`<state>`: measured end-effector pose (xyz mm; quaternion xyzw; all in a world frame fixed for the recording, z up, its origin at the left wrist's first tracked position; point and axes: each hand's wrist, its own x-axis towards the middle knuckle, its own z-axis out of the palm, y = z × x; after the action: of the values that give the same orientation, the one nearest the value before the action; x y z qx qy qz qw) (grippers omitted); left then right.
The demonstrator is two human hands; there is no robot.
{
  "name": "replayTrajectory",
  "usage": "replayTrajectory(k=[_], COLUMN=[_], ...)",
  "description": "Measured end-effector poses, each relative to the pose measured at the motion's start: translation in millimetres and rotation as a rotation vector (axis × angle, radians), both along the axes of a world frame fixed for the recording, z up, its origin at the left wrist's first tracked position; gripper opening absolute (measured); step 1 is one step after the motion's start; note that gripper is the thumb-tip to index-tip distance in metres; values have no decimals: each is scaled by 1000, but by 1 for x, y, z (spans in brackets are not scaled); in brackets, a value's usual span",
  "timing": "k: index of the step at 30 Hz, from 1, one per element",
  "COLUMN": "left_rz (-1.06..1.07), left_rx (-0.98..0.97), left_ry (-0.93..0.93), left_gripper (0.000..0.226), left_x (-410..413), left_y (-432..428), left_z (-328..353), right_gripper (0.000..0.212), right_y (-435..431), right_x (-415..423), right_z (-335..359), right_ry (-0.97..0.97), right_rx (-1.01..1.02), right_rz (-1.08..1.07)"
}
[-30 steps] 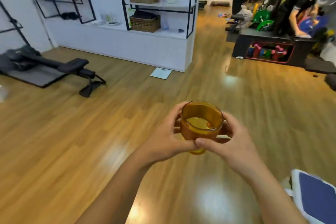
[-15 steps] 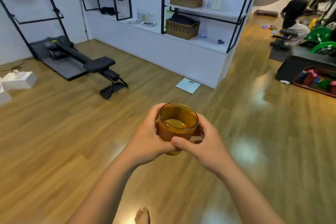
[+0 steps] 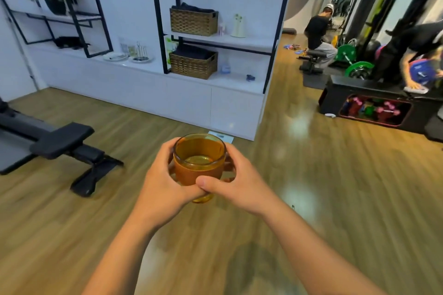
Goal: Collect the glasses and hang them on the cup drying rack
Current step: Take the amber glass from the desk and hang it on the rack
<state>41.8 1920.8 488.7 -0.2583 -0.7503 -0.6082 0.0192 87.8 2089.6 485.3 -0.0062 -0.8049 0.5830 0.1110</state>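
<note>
An amber glass (image 3: 199, 155) is held upright at chest height in the middle of the view, its mouth facing up. My left hand (image 3: 165, 182) wraps its left side and my right hand (image 3: 236, 183) wraps its right side, thumb across the front. Far off on the white counter stands a thin wire cup drying rack (image 3: 141, 51) on a round tray, with a clear glass (image 3: 131, 50) beside it.
White shelving unit (image 3: 211, 105) with two wicker baskets stands ahead. A black workout bench (image 3: 64, 141) lies on the floor at left. A white floor scale (image 3: 221, 136) lies by the cabinet. Two people and weight equipment (image 3: 374, 108) are at right.
The view has swung and moved closer to the white shelving, which now looks larger. Both hands keep the same hold on the amber glass.
</note>
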Motion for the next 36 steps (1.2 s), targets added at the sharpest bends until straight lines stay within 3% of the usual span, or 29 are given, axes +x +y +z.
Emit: replayTrajectory(k=[11, 14, 20, 24, 28, 36], left_rz=[170, 241, 257, 247, 201, 176], left_rx=[-21, 9, 28, 81, 153, 163], left_ry=[-19, -34, -102, -149, -263, -308], left_gripper=[86, 87, 87, 94, 100, 96], left_x=[-256, -331, -471, -575, -685, -886], left_y=[34, 34, 49, 57, 62, 61], left_z=[-13, -5, -20, -38, -44, -39], right_gripper=[80, 82, 62, 70, 51, 64], right_y=[35, 36, 46, 52, 54, 42], right_x=[-287, -370, -506, -609, -715, -908], right_z=[-23, -22, -46, -58, -71, -84], right_ry=[-24, -41, -224, -280, -401, -533], right_rx=[-133, -277, -527, -618, -734, -1051], right_rz=[197, 267, 324, 335, 358, 498])
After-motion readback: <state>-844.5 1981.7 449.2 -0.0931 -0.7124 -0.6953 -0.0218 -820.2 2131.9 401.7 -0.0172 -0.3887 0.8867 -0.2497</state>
